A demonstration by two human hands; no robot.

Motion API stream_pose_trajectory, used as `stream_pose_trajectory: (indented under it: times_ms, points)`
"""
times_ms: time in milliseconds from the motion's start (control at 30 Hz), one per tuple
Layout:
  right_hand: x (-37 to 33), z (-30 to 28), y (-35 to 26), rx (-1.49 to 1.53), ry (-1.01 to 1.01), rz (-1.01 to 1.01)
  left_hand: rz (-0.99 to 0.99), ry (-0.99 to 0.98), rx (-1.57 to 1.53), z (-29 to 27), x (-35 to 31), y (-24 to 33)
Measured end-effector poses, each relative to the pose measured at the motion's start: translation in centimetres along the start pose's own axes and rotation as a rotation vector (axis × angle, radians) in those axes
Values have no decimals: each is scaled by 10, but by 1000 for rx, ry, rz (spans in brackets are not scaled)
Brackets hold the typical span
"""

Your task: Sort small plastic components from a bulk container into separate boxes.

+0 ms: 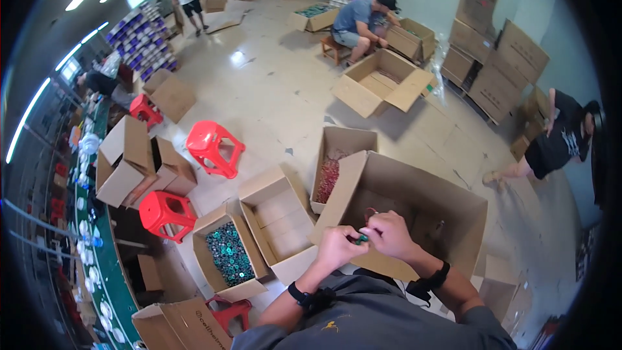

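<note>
My left hand and my right hand meet in front of my chest, both with fingers pinched closed. Between the left fingertips shows a small green piece. A thin red loop-shaped piece sticks out above my right fingers. Their exact kind is too small to make out. Both hands are over the near edge of a large open cardboard box. Behind it to the left stands a narrower box with many small red pieces. Farther left, another carton holds green and dark ring-shaped pieces.
A shallow open carton sits between the filled ones. Red plastic stools and stacked cartons stand at the left beside a green workbench. One person sits bent over boxes at the back; another is at the right.
</note>
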State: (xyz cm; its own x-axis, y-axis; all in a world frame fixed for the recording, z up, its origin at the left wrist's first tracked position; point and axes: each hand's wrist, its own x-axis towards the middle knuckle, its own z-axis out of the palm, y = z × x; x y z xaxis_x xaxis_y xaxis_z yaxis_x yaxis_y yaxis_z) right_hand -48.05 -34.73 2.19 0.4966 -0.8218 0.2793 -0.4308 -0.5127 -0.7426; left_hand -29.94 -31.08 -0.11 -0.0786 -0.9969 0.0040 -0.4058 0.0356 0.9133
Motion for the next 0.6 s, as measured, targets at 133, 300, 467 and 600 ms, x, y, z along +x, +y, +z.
stream_pose_trajectory:
  times_ms: [133,300,467,600]
  points:
    - [3,4,4,-68,24,54,-19,-87,55,-6,1,-5]
    - [2,11,-5,-22,9,-57,32,-24,102,-10,2,-7]
    - [6,23,9,50,177,124,74,30,160,3,8,-7]
    - [6,33,9,254,143,324,64,113,239,5,0,-34]
